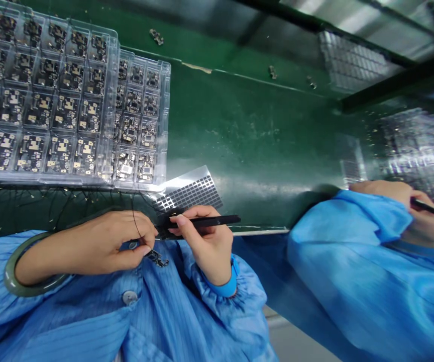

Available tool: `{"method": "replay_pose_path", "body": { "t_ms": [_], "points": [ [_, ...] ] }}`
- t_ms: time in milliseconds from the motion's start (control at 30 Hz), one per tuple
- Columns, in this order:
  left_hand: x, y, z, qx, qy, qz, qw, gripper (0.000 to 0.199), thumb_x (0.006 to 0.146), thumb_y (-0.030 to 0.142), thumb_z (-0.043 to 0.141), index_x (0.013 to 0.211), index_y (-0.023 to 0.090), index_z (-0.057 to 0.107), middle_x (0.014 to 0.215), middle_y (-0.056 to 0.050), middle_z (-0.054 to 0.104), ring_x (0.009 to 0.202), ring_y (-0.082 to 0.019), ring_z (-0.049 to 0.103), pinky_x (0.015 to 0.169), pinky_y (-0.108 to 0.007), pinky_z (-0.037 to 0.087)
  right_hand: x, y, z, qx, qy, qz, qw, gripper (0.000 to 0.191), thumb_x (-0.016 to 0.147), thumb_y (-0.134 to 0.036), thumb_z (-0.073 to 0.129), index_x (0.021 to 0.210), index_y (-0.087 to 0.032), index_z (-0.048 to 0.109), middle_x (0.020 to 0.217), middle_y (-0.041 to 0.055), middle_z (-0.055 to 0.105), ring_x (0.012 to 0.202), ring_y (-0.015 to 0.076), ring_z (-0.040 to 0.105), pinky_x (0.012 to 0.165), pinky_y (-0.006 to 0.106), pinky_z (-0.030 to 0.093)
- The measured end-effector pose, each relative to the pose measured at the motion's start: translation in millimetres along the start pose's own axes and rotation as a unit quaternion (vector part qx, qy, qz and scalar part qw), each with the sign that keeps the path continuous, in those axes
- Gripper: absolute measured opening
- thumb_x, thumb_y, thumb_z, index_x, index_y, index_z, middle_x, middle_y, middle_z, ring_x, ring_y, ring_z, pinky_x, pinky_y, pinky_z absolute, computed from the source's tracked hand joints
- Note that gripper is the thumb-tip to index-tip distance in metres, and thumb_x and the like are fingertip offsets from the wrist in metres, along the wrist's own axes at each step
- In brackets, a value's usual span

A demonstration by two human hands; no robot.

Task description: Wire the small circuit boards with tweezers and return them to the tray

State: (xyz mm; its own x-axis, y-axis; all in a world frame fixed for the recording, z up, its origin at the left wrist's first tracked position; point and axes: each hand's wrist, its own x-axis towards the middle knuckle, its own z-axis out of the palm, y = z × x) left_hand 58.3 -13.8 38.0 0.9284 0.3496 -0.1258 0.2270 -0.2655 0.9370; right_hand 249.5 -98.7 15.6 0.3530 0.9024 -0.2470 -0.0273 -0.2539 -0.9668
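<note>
My left hand point(126, 244) pinches a small circuit board point(158, 258) between thumb and fingertips, just past the table's front edge. A thin black wire loops up over those fingers. In my right hand point(209, 246) is a slim black tool, seemingly tweezers point(217, 220), gripped pen-like with its tip pointing left. That tip is dark and hard to make out. Beyond my right hand lies a clear sheet of small black rectangular pieces point(192, 193), one end close to my fingers and the corner of a tray.
Clear plastic trays point(113, 115) of circuit boards with black wires fill the left of the green table point(239, 130). Loose small parts point(156, 37) lie toward the back. At right, a co-worker's blue sleeve point(352, 251) and hand with a black tool are near more trays point(420, 146).
</note>
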Motion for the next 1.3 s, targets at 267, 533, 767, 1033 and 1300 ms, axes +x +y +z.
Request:
{"method": "replay_pose_path", "body": {
  "t_ms": [267,533,767,1033,1300],
  "points": [
    [2,4,-1.5,-0.051,0.046,-0.084,0.994,0.013,0.089,0.024,0.048,0.085,0.018,0.059,0.096,-0.005,0.070,0.090,-0.019,0.066,0.076,-0.027,0.049,-1,-8,2,0.175,-0.024,-0.035,0.984,0.021,0.078,-0.032,0.072,0.086,-0.022,0.056,0.068,-0.0029,0.073,0.045,0.0130,0.065,0.043,0.024,0.058],
    [1,4,-0.4,-0.071,0.072,-0.100,0.990,0.015,0.089,0.027,0.049,0.084,0.019,0.060,0.092,-0.003,0.071,0.090,-0.019,0.066,0.075,-0.025,0.049,-2,-7,10,0.117,-0.053,-0.032,0.991,0.022,0.081,-0.035,0.069,0.094,-0.023,0.056,0.071,-0.0019,0.073,0.046,0.0136,0.066,0.046,0.026,0.059],
    [1,3,-1.3,-0.064,0.067,-0.104,0.990,0.017,0.090,0.029,0.049,0.085,0.019,0.061,0.092,-0.002,0.070,0.086,-0.018,0.065,0.071,-0.024,0.048,-6,-11,13,0.094,-0.027,-0.052,0.994,0.018,0.080,-0.031,0.070,0.091,-0.022,0.058,0.071,-0.0014,0.074,0.046,0.0127,0.066,0.044,0.022,0.057],
    [1,3,-1.5,-0.068,0.071,-0.109,0.989,0.017,0.090,0.030,0.049,0.084,0.019,0.061,0.087,-0.002,0.069,0.082,-0.017,0.064,0.069,-0.024,0.048,-10,-14,16,0.058,0.010,-0.128,0.990,0.013,0.081,-0.022,0.068,0.090,-0.023,0.058,0.070,-0.0027,0.074,0.048,0.0128,0.067,0.048,0.024,0.058],
    [1,3,-0.4,-0.075,0.072,-0.116,0.988,0.017,0.090,0.030,0.050,0.084,0.018,0.061,0.088,-0.002,0.069,0.084,-0.018,0.064,0.070,-0.025,0.048,-12,-12,17,0.067,0.015,-0.170,0.983,0.013,0.082,-0.017,0.066,0.091,-0.024,0.059,0.072,-0.0034,0.073,0.051,0.0119,0.068,0.049,0.023,0.058]
  ]
}}
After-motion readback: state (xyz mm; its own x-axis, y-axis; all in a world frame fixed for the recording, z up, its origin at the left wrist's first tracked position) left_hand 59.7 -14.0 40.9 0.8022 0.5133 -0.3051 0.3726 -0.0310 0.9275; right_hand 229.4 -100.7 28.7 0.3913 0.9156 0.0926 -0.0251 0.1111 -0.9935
